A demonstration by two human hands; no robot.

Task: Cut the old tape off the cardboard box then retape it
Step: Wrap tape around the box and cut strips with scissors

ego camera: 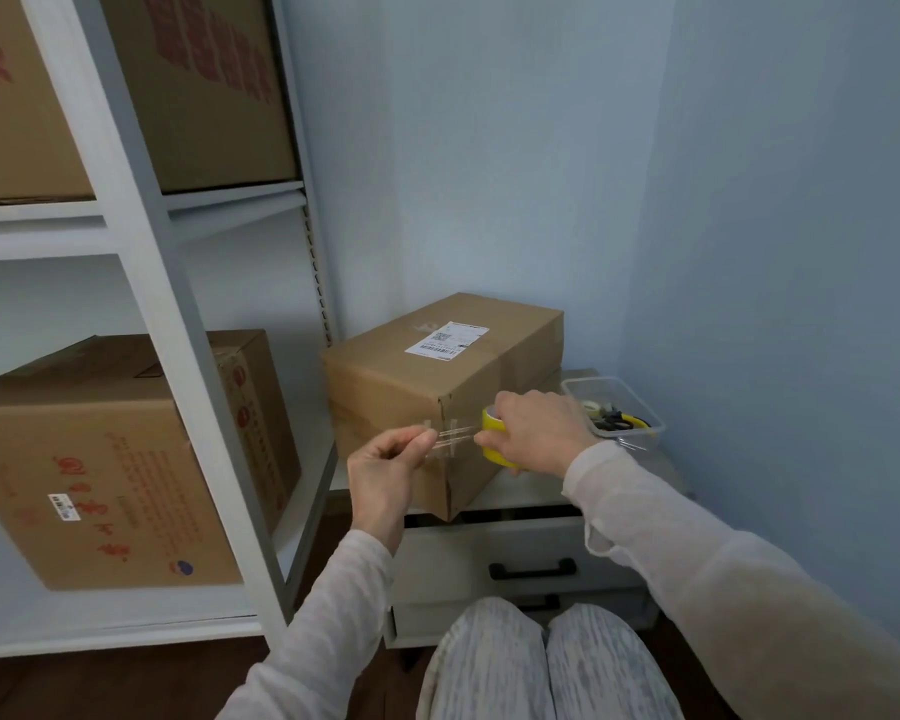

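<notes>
1. On the grey drawer cabinet [520, 558], right of the white shelf rack [188, 387]: cardboard box [411, 392].
2. In the right hand [539, 433], fingers curled around it: yellow tape roll [491, 426], just beside the box's near corner.
3. Between fingertips of the left hand [385, 470], pinched: clear tape strip [455, 438], stretched from the roll.

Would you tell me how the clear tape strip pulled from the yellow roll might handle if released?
The tape strip is taut only between the left hand and the yellow roll in the right hand, so it would probably go floppy. Thin and see-through, it is likely light and may stick to itself.
</notes>
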